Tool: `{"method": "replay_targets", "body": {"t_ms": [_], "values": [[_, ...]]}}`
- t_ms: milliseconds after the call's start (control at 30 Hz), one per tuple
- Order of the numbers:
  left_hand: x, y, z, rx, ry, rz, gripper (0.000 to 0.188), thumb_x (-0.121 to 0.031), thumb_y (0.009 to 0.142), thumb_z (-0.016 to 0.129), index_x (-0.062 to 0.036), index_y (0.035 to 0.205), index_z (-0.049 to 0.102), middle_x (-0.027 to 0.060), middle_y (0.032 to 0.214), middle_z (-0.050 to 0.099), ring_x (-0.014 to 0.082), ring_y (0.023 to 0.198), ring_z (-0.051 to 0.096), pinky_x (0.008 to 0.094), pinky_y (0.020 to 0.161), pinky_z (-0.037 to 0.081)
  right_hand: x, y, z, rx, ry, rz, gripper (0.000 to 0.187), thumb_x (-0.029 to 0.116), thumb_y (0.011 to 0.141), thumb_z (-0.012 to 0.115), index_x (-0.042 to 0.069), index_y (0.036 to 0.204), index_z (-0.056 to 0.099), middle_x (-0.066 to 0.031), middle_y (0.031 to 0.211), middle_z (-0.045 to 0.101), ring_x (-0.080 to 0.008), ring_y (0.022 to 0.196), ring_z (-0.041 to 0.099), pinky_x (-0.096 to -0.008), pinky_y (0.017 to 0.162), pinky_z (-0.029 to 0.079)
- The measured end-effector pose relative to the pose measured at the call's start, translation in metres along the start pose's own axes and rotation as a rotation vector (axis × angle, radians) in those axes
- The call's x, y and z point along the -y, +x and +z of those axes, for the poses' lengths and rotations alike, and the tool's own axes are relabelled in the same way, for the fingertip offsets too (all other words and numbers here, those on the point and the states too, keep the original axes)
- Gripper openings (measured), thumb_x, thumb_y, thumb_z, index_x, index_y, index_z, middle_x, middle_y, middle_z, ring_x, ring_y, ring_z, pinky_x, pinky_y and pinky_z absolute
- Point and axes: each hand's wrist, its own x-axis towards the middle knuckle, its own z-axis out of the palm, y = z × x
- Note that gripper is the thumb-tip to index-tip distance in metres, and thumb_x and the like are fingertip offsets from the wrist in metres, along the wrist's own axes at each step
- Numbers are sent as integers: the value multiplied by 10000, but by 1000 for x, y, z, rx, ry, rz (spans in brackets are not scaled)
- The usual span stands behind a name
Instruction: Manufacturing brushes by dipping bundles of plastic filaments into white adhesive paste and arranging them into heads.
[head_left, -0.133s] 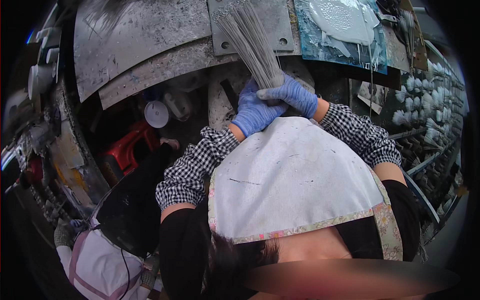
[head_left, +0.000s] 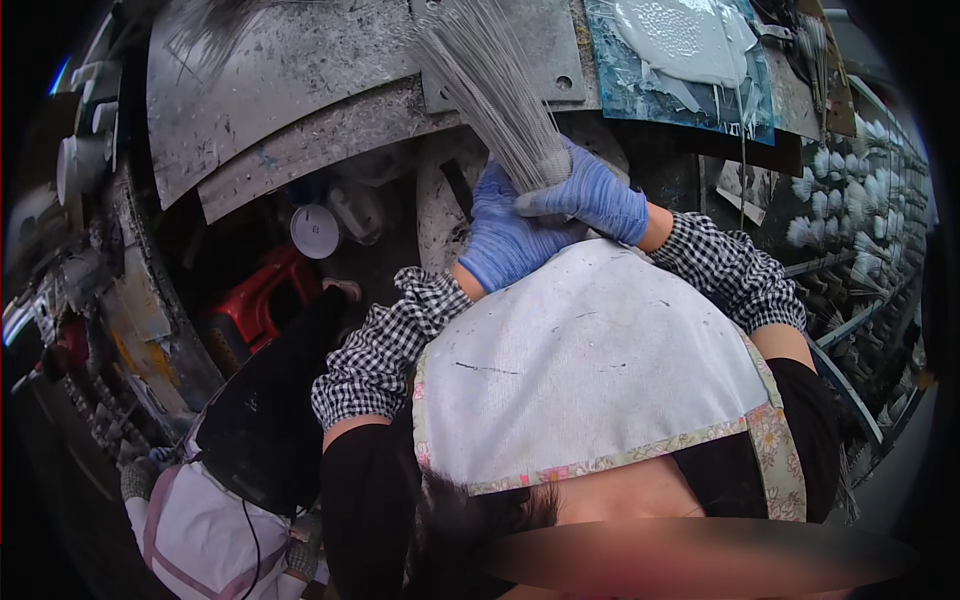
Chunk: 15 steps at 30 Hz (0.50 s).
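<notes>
A bundle of thin grey wires (head_left: 490, 90) slants up and to the left from my two gloved hands, spreading at its far end above a metal plate. My left hand (head_left: 515, 235), in a blue knit glove, is closed round the bundle's near end. From the other side my right hand (head_left: 595, 195), gloved alike, wraps over it with the thumb across the wires. Both hands are close together, just beyond the white apron. The lower tip of the bundle is hidden inside the gloves.
A grey metal plate with bolt holes (head_left: 560, 50) lies on the worn workbench (head_left: 280, 90). To its right, a blue board (head_left: 670, 85) carries thick white paste. Racks of white-tufted brushes (head_left: 840, 200) stand at right. Lower left are a red stool (head_left: 260, 300), a white lid (head_left: 315, 231) and another person (head_left: 220, 520).
My hands and the wire bundle have shifted very slightly, with the bundle's far end a little further up and left. The grip looks the same.
</notes>
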Motion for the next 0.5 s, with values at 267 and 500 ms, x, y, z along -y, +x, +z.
{"method": "replay_targets", "body": {"t_ms": [267, 500], "values": [[-46, -36, 7, -185, 1376, 50, 1046, -583, 696, 804, 13, 1434, 364, 213, 1378, 500, 330, 1296, 497, 422, 1094, 407, -14, 3, -5, -19, -171, -84, 878, 320, 676, 901, 28, 1387, 475, -138, 1316, 590, -234, 1189, 568, -358, 1066, 429], [-117, -39, 56, 168, 295, 574, 944, -401, 745, 826, 14, 1449, 353, 199, 1281, 555, 311, 1187, 569, 407, 998, 492, 2, 3, -9, 354, -135, -164, 753, 253, 682, 899, 36, 1314, 553, -129, 1271, 631, -226, 1180, 588, -357, 1044, 452]]}}
